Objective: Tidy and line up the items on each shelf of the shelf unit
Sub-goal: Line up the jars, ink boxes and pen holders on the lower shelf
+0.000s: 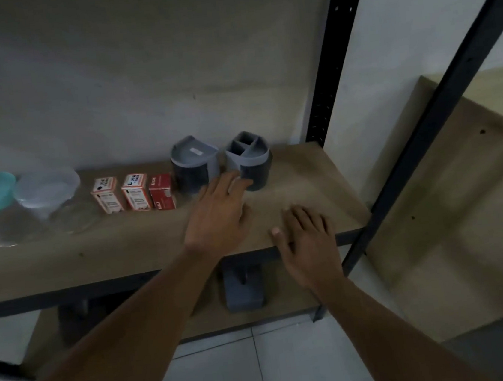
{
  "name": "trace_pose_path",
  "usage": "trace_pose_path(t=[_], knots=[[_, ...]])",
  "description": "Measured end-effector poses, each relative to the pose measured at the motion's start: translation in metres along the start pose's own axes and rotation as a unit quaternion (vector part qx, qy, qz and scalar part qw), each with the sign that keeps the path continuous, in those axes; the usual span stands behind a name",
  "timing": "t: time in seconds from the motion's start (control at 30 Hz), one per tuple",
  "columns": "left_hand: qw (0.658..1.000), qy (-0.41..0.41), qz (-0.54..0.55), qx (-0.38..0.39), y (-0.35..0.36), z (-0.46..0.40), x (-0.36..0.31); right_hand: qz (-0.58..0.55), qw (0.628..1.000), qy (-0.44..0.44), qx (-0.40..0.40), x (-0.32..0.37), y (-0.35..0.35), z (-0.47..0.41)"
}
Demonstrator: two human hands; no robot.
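- Left hand [220,212] reaches across the brown wooden shelf board [305,181], fingers extended, tips touching the grey divided plastic organiser cup [249,159].
- Right hand [307,240] rests flat and relaxed on the board's front edge, holding nothing.
- Left of that cup: a second grey plastic holder [194,164], a red carton [162,191], two white-and-orange cartons [120,193].

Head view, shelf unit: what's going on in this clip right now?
A person is tidying a wooden shelf. The left hand reaches to the right-hand grey compartment organizer, fingers touching its front. The right hand rests open on the shelf's front edge. A second grey organizer, three small boxes and clear lidded containers already stand in a row along the back.
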State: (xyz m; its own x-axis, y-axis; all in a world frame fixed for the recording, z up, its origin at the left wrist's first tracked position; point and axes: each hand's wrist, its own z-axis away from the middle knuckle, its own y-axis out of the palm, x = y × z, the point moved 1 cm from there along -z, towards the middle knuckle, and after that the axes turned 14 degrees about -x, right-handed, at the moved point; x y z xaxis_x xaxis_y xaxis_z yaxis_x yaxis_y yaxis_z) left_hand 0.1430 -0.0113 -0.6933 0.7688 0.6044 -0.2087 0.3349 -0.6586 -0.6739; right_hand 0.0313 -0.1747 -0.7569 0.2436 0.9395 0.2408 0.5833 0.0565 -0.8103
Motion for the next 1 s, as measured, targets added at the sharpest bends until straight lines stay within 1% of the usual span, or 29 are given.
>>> trace_pose_path(t=[0.2,0.33,0.43,0.5,0.63,0.7,0.8,1.0], knots=[[0.997,0.009,-0.067,-0.028,0.041,-0.037,0.008,-0.01,0.995,0.008,-0.101,-0.002,0.019,0.005],[0.99,0.037,-0.132,-0.034,0.053,-0.056,0.007,-0.015,0.991,0.011,-0.134,-0.004,0.025,0.009],[0.987,0.039,-0.157,-0.015,0.054,-0.069,0.006,-0.01,0.989,0.014,-0.146,-0.004,0.028,0.008],[0.988,0.037,-0.151,0.0,0.052,-0.074,0.006,-0.005,0.989,0.018,-0.15,-0.004,0.03,0.007],[0.997,0.032,-0.065,0.042,0.043,-0.077,0.013,-0.003,0.985,0.025,-0.17,-0.004,0.033,0.007],[0.997,0.031,-0.041,0.062,0.038,-0.079,0.018,0.001,0.985,0.028,-0.169,-0.004,0.035,0.006],[0.995,0.032,-0.038,0.082,0.034,-0.082,0.02,0.003,0.986,0.031,-0.164,-0.004,0.035,0.006],[0.994,0.024,-0.057,0.084,0.036,-0.099,0.016,0.008,0.988,0.028,-0.153,-0.003,0.032,0.007]])
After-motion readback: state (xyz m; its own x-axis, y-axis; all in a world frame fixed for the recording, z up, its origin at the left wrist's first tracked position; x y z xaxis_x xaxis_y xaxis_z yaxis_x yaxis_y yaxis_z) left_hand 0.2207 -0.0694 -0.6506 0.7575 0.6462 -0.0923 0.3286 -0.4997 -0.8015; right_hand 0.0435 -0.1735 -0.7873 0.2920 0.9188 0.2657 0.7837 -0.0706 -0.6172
